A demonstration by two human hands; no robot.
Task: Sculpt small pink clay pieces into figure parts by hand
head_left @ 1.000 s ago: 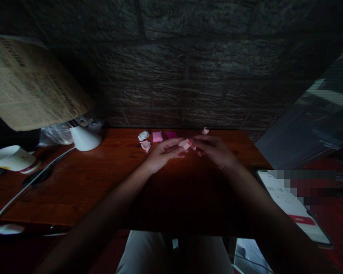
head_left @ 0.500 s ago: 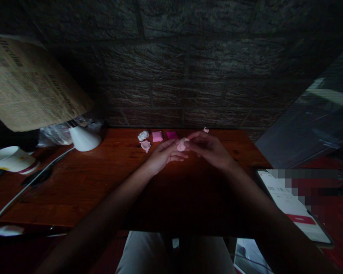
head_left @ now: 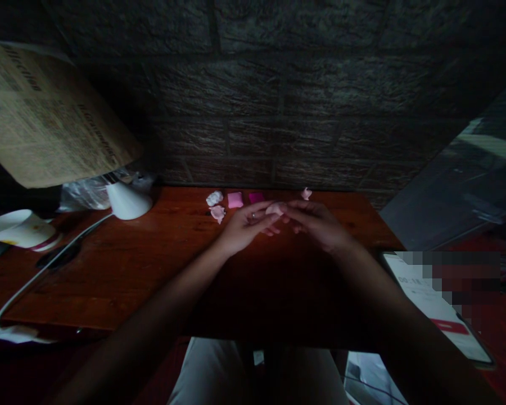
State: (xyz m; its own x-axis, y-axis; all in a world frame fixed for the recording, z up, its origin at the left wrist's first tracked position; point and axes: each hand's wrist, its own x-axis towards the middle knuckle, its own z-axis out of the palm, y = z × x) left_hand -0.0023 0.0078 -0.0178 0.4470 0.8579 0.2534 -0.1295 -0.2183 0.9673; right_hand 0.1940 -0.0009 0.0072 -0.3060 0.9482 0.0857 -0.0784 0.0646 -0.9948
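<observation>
Piece of pale-pink clay (head_left: pixel 274 208) sits pinched by left grip (head_left: pixel 245 226) and right grip (head_left: pixel 316 223), right of the pink square block (head_left: pixel 235 199).

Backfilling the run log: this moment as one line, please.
left hand: holds pale pink piece | right hand: touching same piece | on table: pink block, magenta square, white lump

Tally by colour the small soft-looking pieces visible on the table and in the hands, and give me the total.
White: 1, the crumpled lump
Bright pink: 1, the squarish block
Magenta: 1, the flat piece
Pale pink: 3, the held piece, the left scrap and the right scrap
Total: 6
</observation>
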